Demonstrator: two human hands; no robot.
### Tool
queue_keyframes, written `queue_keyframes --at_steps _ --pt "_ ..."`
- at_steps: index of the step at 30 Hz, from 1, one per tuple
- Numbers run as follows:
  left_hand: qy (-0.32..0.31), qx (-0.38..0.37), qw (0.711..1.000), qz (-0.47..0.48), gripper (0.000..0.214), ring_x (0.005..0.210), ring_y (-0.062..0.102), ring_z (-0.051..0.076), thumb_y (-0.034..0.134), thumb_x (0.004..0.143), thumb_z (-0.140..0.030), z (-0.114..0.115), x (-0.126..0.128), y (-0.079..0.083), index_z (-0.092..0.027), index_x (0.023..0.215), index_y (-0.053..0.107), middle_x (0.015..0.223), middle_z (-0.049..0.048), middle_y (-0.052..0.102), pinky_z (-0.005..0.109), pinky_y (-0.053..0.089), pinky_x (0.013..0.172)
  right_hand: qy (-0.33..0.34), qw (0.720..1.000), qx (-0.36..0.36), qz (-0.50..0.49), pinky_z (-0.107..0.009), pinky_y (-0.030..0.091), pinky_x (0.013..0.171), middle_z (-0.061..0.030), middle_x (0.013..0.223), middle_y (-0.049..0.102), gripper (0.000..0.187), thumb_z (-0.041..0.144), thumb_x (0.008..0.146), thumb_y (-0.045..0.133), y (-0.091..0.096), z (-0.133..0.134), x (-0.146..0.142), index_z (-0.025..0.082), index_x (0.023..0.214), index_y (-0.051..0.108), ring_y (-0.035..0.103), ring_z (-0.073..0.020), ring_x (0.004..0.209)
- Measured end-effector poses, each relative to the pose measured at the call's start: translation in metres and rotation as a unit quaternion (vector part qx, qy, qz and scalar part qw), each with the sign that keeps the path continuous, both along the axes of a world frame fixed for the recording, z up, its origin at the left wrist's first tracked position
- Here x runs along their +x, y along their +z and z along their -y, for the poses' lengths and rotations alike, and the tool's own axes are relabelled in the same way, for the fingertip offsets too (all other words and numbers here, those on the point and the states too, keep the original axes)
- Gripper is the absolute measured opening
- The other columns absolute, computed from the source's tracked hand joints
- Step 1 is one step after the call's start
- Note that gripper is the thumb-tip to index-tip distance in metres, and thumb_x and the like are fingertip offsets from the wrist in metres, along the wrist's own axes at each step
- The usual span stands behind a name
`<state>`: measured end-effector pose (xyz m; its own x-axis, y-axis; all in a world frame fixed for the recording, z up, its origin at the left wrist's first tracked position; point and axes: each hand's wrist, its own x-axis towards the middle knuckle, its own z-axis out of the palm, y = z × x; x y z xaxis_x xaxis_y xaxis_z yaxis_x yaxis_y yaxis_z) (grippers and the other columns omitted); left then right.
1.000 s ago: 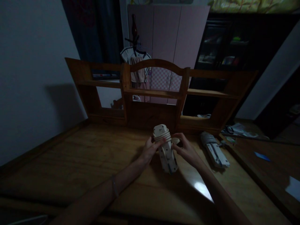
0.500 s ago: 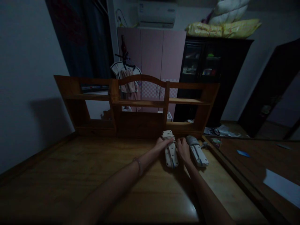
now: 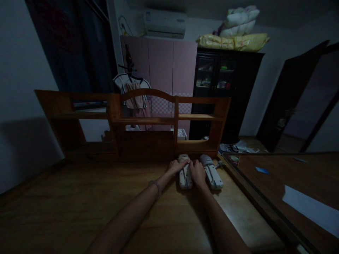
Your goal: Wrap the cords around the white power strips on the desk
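A white power strip (image 3: 185, 180) lies underside up on the wooden tabletop, with its pale cord wound around its far end. My left hand (image 3: 176, 166) grips that end from the left, thumb across the cord. Close against its right side is my right hand (image 3: 198, 173), fingers curled in at the wound cord; what they pinch is too dark and small to make out. Just right of that hand rests a second white power strip (image 3: 214, 178), wrapped with grey cord near its far end.
A wooden shelf unit (image 3: 144, 121) spans the back of the tabletop (image 3: 92, 197). A raised wooden edge (image 3: 249, 192) runs along the right. Beyond it, a brown surface holds a white sheet (image 3: 309, 206) and a blue card (image 3: 262, 170).
The view has shifted, so the shelf and strips appear farther left. My right hand has moved in over the right edge of the held power strip, at the cord.
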<state>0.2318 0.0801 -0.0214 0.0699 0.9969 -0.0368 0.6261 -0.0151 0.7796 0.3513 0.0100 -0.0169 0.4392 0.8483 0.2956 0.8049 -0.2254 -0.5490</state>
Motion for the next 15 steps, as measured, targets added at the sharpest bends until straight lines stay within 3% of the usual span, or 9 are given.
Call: queue_keyframes --at_steps 7,11,15 --pt "0.011 0.064 0.994 -0.084 0.082 0.117 0.051 0.037 0.044 0.063 -0.082 0.002 0.005 -0.004 -0.011 0.099 0.064 0.114 0.0262 0.061 0.037 0.039 0.092 -0.036 0.997 -0.002 0.066 -0.033 0.043 0.073 -0.0167 0.106 0.057 0.039 0.041 0.095 0.028 0.001 0.001 -0.005 0.013 0.106 0.053 0.063 -0.0242 0.089" --pt "0.053 0.097 0.989 -0.095 0.096 0.120 0.046 0.040 0.043 0.063 -0.082 0.004 0.006 -0.009 -0.004 0.118 0.050 0.122 0.0319 0.053 0.042 0.036 0.093 -0.028 0.994 0.007 0.109 -0.034 0.042 0.075 -0.0153 0.105 0.057 0.033 0.036 0.095 0.031 0.003 0.007 -0.012 0.014 0.106 0.052 0.061 -0.0246 0.092" --pt "0.070 0.107 0.988 -0.090 0.096 0.117 0.048 0.042 0.043 0.063 -0.083 0.004 0.004 -0.010 -0.002 0.115 0.049 0.117 0.0334 0.054 0.044 0.036 0.091 -0.011 0.979 0.048 0.200 -0.033 0.041 0.076 -0.0148 0.105 0.057 0.026 0.021 0.090 0.040 0.010 0.015 -0.019 0.015 0.113 0.050 0.053 -0.0261 0.101"
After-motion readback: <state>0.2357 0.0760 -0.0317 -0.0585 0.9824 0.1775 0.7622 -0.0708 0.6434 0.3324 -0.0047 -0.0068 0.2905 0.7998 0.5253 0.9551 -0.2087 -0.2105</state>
